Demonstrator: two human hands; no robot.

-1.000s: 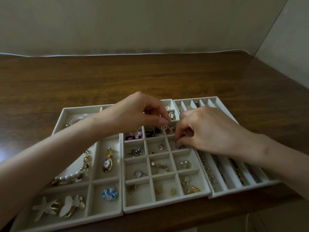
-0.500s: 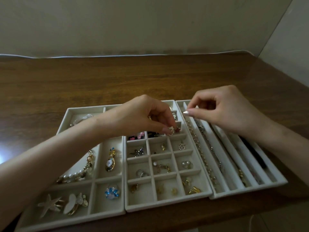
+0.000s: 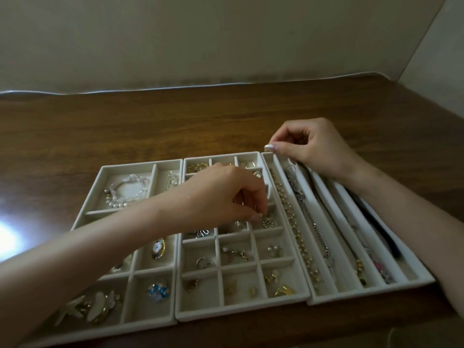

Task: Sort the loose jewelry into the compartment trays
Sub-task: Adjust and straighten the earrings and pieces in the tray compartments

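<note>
**A:** What lies nearest, and what is it made of?

**B:** Three pale, matte, soft-looking trays are set edge to edge on a dark wood-grain table (image 3: 125, 126). The left tray (image 3: 130, 165) is split into wide boxes. In its near row, pearly hair clips (image 3: 95, 307) and a blue flower brooch (image 3: 157, 292) are laid. An oval, gold-rimmed pendant (image 3: 158, 248) is laid one box farther.

**A:** And the middle one?

**B:** The middle tray (image 3: 241, 310) is cut into a grid of small squares. Gold bits (image 3: 283, 290) are kept in the near right square and a silver ring (image 3: 204, 262) in the left column. A tiny flower-shaped stud (image 3: 268, 223) is seen farther up the right column.

**A:** How is the left hand held?

**B:** The left hand (image 3: 221, 197) is held over that grid with its fingers curled. A small gold piece (image 3: 261, 215) is pinched between thumb and forefinger, just above the stud's square.

**A:** The right tray?

**B:** The right tray (image 3: 371, 290) is divided into long, narrow slots. A gold bead chain (image 3: 296, 229) is stretched along the first and a silver chain (image 3: 311, 222) along the second. Farther back, a clear bead bracelet (image 3: 128, 187) is coiled in the left tray's far box.

**A:** And the right hand?

**B:** The right hand (image 3: 316, 149) is held at the right tray's far corner, fingers curled, thumb and forefinger pressed tip to tip — whether anything is caught between them cannot be told.
</note>
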